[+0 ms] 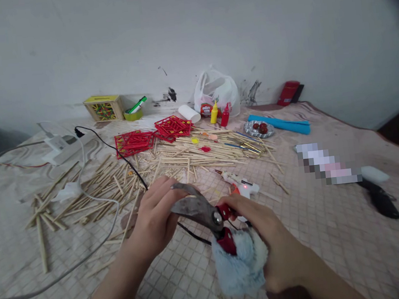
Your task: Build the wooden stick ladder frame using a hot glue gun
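In my right hand (pixel 260 224) is a pair of pruning shears (pixel 206 213) with dark metal blades and red handles, its blades parted and pointing left. Light blue fluffy cloth (pixel 238 264) is wrapped around the lower handle, under my right palm. My left hand (pixel 158 213) is closed at the blade tips, its fingers curled against them; what it pinches is hidden. Just beyond my hands lies a white glue gun (pixel 241 185) with an orange trigger and a lit red light. Thin wooden sticks (pixel 97 193) are spread to the left of my left hand.
Red stick panels (pixel 134 143), paint bottles (pixel 214 113) and a white plastic bag (pixel 216 90) stand farther back. A power strip (pixel 66 149) sits left, its white cable (pixel 105 235) crossing the cloth. Scissors (pixel 253 149), a blue roll (pixel 282 124) and a partly blurred object (pixel 325 164) lie right.
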`<state>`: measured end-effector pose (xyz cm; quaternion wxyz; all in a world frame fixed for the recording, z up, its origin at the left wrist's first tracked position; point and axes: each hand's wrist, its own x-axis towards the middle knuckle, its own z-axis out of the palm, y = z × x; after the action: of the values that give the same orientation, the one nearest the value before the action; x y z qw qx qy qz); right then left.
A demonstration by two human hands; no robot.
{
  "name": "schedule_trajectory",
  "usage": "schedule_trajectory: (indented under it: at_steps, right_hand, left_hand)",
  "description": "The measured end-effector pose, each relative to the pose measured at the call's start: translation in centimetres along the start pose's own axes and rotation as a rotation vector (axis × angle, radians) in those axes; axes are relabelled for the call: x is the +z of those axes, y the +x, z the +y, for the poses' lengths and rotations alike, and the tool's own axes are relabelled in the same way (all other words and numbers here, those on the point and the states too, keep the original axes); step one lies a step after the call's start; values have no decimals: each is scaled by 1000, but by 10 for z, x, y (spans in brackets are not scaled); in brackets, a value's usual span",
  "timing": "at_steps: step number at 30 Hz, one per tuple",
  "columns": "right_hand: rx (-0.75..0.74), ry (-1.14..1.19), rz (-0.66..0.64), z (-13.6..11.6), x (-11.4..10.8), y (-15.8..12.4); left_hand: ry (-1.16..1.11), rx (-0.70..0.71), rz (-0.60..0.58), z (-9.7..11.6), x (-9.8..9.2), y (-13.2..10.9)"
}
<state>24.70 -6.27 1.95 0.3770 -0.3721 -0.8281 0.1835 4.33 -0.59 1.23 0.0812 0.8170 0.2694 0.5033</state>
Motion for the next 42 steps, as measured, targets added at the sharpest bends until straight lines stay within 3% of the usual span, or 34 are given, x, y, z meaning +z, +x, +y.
schedule_trajectory:
  at_steps: [9, 15, 19, 27, 42]
  right_hand:
    - [26, 36, 18, 0, 1, 0]
    - [33, 61, 19, -2, 0, 0]
    - [54, 58, 51, -2, 3, -1]
    - [76, 54, -10, 0, 4, -1]
    - [7, 13, 19, 0, 1, -1]
  left_hand:
    - [-2, 61, -24, -1, -1, -1]
    - [55, 25, -43, 1, 0, -2]
    - [142, 23, 26, 8, 1, 3]
    - [-24, 13, 82, 7, 1, 3]
    - [-123, 119, 15, -1, -2, 2]
